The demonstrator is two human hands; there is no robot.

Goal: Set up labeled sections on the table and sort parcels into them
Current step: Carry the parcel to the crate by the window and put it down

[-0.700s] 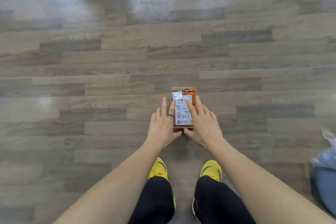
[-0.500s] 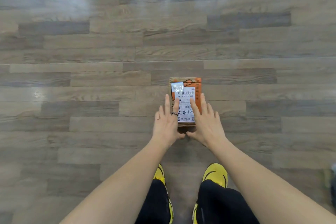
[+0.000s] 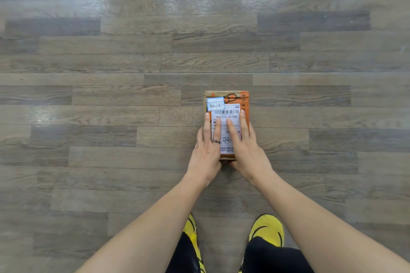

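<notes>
Parcel is a small orange-and-brown carton. It looks held just above the wood-plank floor, out in front of the person's feet, though I can't rule out that it rests on the floor. No table or labeled section in view.

Left to right:
- Left hand: fingers straight, laid flat on the left part of the top face. A ring shows on one finger. The thumb is hidden and looks tucked at the near edge.
- White shipping label covers most of the top. A small blue-edged sticker sits at its far-left corner.
- Right hand: fingers also straight, flat on the right part of the label, thumb likewise hidden.
- Yellow shoes below.

Neither hand is curled round the box from above. Both lie spread on it, side by side, index fingers nearly touching.

Handling, my read:
- Light, since it's small and nothing about the hands suggests strain.
- Stiff cardboard, corners square, so it shouldn't flex under a squeeze.
- The label looks glossy, so palms on top could slip.
- Better hold is on the two long side edges, or thumbs under the near edge with fingers on top.
- Contents unknown, so don't drop it.
</notes>
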